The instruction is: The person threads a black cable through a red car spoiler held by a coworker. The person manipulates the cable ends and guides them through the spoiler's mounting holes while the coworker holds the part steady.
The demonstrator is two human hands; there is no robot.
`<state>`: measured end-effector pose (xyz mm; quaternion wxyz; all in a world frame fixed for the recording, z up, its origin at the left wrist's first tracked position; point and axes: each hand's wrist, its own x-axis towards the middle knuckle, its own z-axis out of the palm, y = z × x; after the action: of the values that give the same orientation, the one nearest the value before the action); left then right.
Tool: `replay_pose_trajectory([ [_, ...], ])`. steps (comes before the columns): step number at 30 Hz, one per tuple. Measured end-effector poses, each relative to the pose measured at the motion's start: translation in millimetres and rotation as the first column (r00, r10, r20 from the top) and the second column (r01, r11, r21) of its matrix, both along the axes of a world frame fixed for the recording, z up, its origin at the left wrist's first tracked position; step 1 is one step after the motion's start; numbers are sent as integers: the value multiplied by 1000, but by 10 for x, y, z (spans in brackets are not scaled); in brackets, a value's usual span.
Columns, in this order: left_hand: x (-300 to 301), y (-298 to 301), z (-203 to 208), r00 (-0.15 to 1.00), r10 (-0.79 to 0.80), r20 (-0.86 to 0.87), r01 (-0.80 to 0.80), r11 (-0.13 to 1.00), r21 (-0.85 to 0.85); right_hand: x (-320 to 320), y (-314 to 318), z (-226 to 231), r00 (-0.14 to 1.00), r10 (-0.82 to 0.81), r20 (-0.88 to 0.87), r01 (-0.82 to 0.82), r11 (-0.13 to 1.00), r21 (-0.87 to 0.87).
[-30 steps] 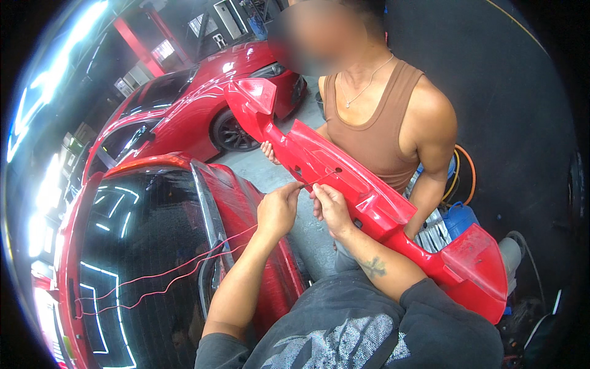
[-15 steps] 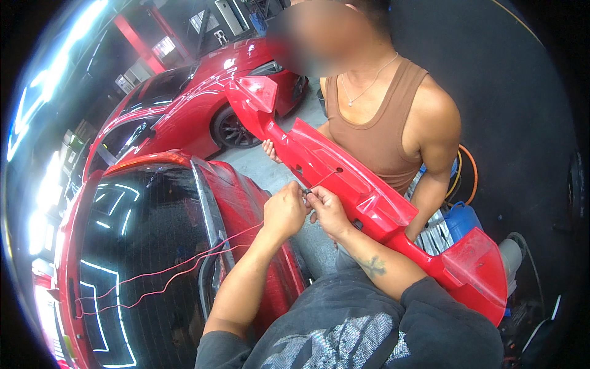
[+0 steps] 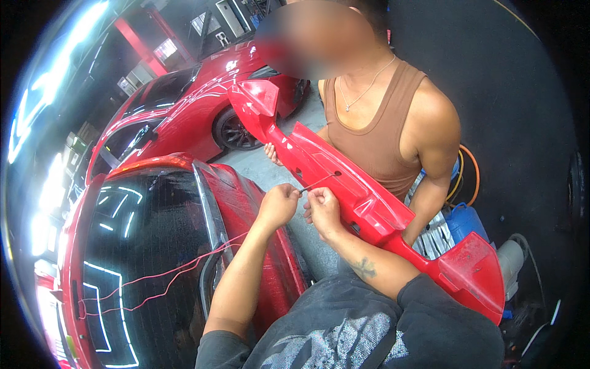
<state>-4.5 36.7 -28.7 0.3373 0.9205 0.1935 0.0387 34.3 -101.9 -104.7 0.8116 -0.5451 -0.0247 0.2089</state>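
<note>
A thin wire (image 3: 318,181) comes out of a hole in a red car spoiler (image 3: 362,195), its dark end at my left hand's fingertips. My left hand (image 3: 279,205) pinches that dark end. Just beside it, my right hand (image 3: 324,212) has thumb and fingers pressed together; what they hold is too small to make out. Two thin red wires (image 3: 215,250) run from the rear of a red car (image 3: 246,203) toward my left forearm and pass out of sight behind it. Facing me, another person (image 3: 375,129) supports the spoiler, one hand (image 3: 273,154) showing at its far edge.
The red car's dark rear window (image 3: 147,240) lies close on my left. Behind it stands a second red car (image 3: 184,111). To the right are a blue container (image 3: 465,222), an orange hose (image 3: 474,175) and a dark wall (image 3: 510,111).
My hands have drawn slightly apart, the left one shifting left and down. More of the dark wire end shows between them. The spoiler has shifted only slightly.
</note>
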Motion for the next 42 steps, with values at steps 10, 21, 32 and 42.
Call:
replay_pose_trajectory([
  [10, -264, -438, 375, 988, 46, 144, -69, 985, 159, 3, -126, 109, 955, 273, -117, -199, 881, 429],
  [21, -199, -242, 271, 997, 61, -57, -78, 924, -374, 27, -274, 61, 879, 476, 24, -376, 662, 648],
  [32, -179, -236, 306, 990, -70, -118, 24, 933, -358, 133, -121, -132, 913, 401, 71, -349, 683, 642],
  [42, -567, -189, 437, 993, -106, -52, 108, 993, 37, 84, -224, -165, 935, 354, -11, -306, 825, 475],
])
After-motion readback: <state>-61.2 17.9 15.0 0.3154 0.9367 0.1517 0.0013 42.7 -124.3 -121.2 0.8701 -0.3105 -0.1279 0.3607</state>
